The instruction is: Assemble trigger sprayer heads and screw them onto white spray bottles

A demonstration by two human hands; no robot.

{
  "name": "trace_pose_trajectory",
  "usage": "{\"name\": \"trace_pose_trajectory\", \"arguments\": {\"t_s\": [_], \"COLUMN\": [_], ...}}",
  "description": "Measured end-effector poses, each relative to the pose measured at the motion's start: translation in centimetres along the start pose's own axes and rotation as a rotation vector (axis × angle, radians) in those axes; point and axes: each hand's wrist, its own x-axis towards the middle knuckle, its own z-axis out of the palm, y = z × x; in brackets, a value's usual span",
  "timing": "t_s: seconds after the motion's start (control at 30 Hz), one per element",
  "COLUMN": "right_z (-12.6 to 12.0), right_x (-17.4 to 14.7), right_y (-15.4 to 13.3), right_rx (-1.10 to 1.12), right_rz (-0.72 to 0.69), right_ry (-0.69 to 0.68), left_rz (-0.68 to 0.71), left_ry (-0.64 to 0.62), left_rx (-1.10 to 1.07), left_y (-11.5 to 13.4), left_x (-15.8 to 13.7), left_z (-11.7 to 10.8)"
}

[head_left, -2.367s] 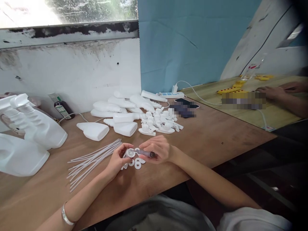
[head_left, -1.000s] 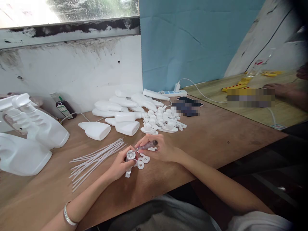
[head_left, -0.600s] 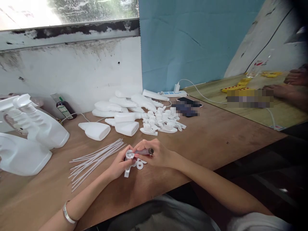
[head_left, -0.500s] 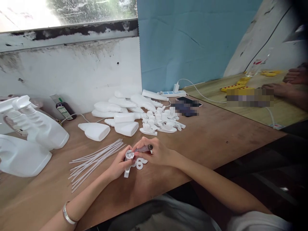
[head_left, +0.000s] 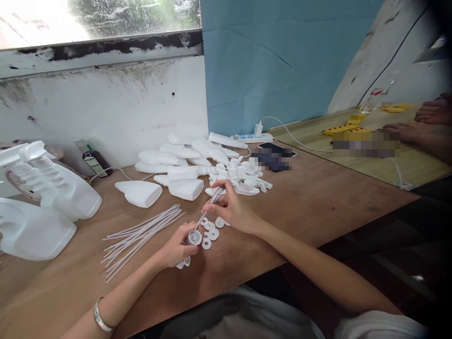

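Observation:
My left hand [head_left: 178, 247] is closed around a white trigger spray head [head_left: 195, 238], its round cap opening facing up. In my right hand [head_left: 233, 209] is a screwdriver [head_left: 212, 202] with a clear handle, held at a slant. The tip of its thin metal shaft reaches into the cap opening. Several flat white ring washers [head_left: 213, 234] lie on the table just right of the cap. Beyond my hands is a pile of white spray heads [head_left: 235, 174]. A bundle of thin white tubes [head_left: 141, 240] lies to the left of my left hand.
White bottles [head_left: 139, 193] lie behind the tubes, and larger spray bottles [head_left: 70, 188] are at the left. A dark bottle [head_left: 93, 162] leans by the wall. A phone [head_left: 277, 149] and power strip [head_left: 252, 137] are at the back. Another person's hands [head_left: 406, 132] are at the far right.
My right hand has risen and the screwdriver now stands steeper, its shaft showing. My left hand has lowered slightly and tilted the spray head. More of the washers are visible.

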Motion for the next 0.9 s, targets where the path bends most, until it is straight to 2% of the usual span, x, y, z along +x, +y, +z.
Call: {"name": "trace_pose_trajectory", "arguments": {"t_s": [0.17,0.5,0.73,0.9], "right_z": [0.26,-0.22,0.38,0.29], "right_x": [-0.1,0.28,0.0,0.01], "right_y": [0.21,-0.03,0.61,0.29], "right_rx": [-0.047,-0.075,-0.081,-0.057], "right_rz": [-0.084,0.027,-0.165,-0.081], "right_ry": [-0.007,-0.029,-0.082,-0.104], "left_rz": [-0.001,0.045,0.06,0.064], "left_ry": [0.0,-0.033,-0.017,-0.033], "left_rx": [0.021,0.175,0.123,0.191], "left_y": [-0.07,0.15,0.14,0.15], "left_x": [-0.09,-0.09,-0.06,-0.05], "left_z": [-0.01,0.08,0.08,0.2]}}
